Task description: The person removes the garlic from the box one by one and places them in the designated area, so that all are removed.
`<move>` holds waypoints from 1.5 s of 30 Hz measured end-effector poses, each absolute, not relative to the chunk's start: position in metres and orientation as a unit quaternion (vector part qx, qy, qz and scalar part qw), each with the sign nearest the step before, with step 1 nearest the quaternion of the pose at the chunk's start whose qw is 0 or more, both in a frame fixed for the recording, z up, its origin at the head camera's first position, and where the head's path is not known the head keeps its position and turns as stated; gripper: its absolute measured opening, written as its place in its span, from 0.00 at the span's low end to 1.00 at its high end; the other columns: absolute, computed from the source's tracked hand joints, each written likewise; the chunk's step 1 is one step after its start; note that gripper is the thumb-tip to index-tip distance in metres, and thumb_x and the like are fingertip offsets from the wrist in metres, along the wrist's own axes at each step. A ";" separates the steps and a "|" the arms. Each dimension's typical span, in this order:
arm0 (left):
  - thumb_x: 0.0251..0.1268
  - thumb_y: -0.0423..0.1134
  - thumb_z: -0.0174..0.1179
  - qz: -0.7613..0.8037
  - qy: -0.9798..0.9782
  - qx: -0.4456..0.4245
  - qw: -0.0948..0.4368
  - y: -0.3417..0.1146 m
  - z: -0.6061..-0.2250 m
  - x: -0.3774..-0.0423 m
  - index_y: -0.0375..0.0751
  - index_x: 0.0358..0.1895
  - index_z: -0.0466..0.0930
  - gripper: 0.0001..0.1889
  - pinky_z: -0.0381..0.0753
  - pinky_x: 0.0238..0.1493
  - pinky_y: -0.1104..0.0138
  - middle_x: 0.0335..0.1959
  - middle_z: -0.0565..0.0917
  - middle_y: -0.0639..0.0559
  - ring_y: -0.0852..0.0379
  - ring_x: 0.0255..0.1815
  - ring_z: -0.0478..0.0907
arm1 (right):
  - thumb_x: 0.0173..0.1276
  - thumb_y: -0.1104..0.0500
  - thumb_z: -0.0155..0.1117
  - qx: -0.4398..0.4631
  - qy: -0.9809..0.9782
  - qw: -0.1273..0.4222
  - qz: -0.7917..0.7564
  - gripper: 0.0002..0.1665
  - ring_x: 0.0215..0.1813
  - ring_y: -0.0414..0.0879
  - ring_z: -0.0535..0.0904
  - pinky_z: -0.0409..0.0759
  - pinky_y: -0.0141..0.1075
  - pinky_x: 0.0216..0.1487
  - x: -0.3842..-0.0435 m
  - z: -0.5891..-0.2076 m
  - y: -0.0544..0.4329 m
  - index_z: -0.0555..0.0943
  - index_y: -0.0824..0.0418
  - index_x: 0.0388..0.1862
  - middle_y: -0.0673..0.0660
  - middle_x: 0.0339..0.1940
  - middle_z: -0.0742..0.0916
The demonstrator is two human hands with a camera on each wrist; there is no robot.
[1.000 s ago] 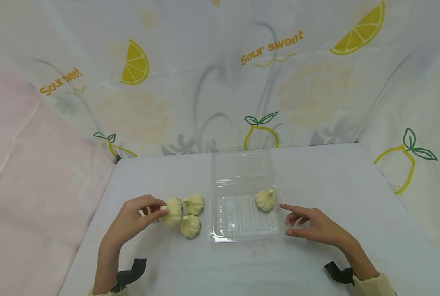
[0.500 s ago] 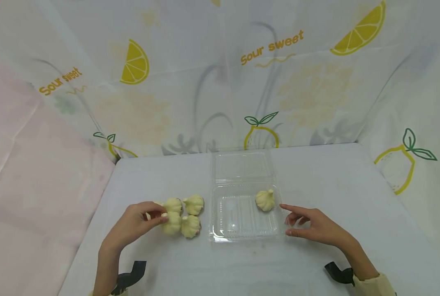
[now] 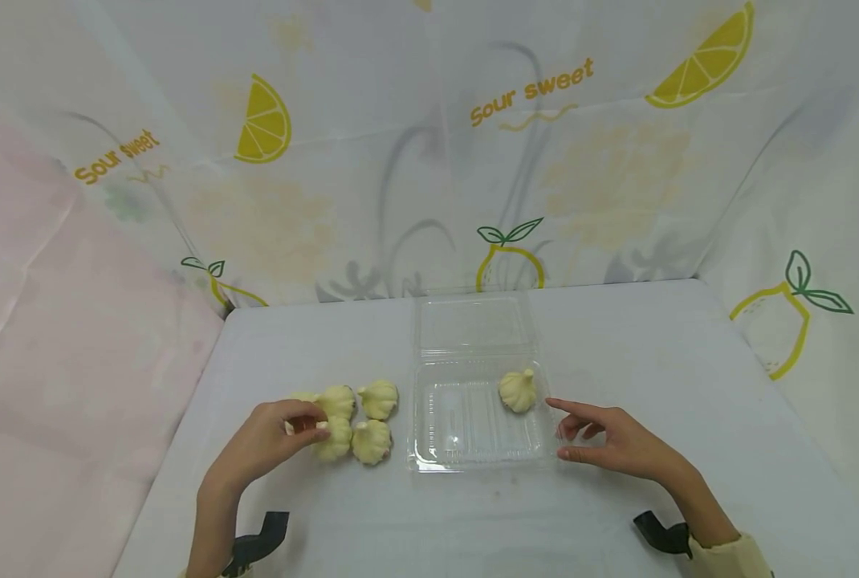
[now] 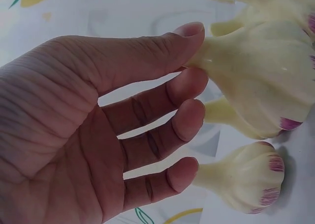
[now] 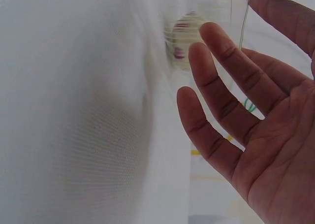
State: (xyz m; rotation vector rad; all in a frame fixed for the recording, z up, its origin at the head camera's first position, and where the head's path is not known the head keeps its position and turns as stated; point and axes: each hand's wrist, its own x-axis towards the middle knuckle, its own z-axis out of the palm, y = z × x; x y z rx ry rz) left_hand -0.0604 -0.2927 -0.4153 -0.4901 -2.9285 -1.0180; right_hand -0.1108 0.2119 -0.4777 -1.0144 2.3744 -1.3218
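My left hand (image 3: 263,441) pinches the stem of a garlic bulb (image 3: 335,440) between thumb and forefinger; its other fingers curve below the stem in the left wrist view. That cream bulb (image 4: 266,71) has purple marks at its root end. Close around it lie several more bulbs, among them a back one (image 3: 379,400) and a front one (image 3: 372,443). A clear plastic clamshell box (image 3: 429,449) lies with its lid back and one garlic bulb (image 3: 519,391) inside. My right hand (image 3: 610,441) touches the box's right rim with forefinger and thumb, apart, its other fingers loosely bent.
A white cloth covers the table (image 3: 653,345). The box's lid (image 3: 476,325) lies flat toward the back curtain (image 3: 372,201), which carries lemon prints. Beside each wrist is a black curved piece, one (image 3: 259,539) on the left and another (image 3: 662,532) on the right.
My left hand has brought its garlic bulb toward the front, beside the front bulb, uncovering the bulbs behind. In the last half second it has barely shifted. The right hand and box are still.
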 end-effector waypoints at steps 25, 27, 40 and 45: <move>0.58 0.36 0.72 -0.320 -0.933 -0.168 0.008 -0.289 -0.412 -0.062 0.49 0.37 0.86 0.06 0.76 0.31 0.69 0.32 0.82 0.67 0.66 0.31 0.76 | 0.63 0.55 0.73 -0.349 0.815 0.116 -0.449 0.40 0.43 0.42 0.82 0.82 0.41 0.43 -0.110 -0.476 0.211 0.69 0.65 0.71 0.49 0.40 0.86; 0.58 0.35 0.72 -0.315 -0.933 -0.174 0.016 -0.286 -0.411 -0.064 0.47 0.38 0.86 0.06 0.76 0.31 0.69 0.32 0.82 0.67 0.66 0.31 0.75 | 0.63 0.55 0.73 -0.350 0.814 0.115 -0.450 0.40 0.43 0.42 0.82 0.82 0.41 0.43 -0.110 -0.476 0.210 0.69 0.66 0.71 0.50 0.41 0.86; 0.58 0.37 0.72 -0.328 -0.924 -0.192 0.038 -0.258 -0.402 -0.079 0.46 0.45 0.86 0.11 0.75 0.28 0.69 0.29 0.79 0.64 0.64 0.30 0.75 | 0.64 0.54 0.73 -0.354 0.812 0.113 -0.451 0.40 0.43 0.42 0.82 0.82 0.41 0.43 -0.110 -0.475 0.209 0.69 0.66 0.71 0.50 0.41 0.86; 0.58 0.35 0.72 -0.339 -0.915 -0.217 0.040 -0.246 -0.406 -0.087 0.42 0.43 0.86 0.10 0.76 0.30 0.69 0.29 0.81 0.64 0.64 0.30 0.75 | 0.64 0.54 0.73 -0.356 0.809 0.112 -0.454 0.40 0.44 0.42 0.82 0.83 0.41 0.43 -0.110 -0.474 0.209 0.69 0.67 0.71 0.50 0.41 0.86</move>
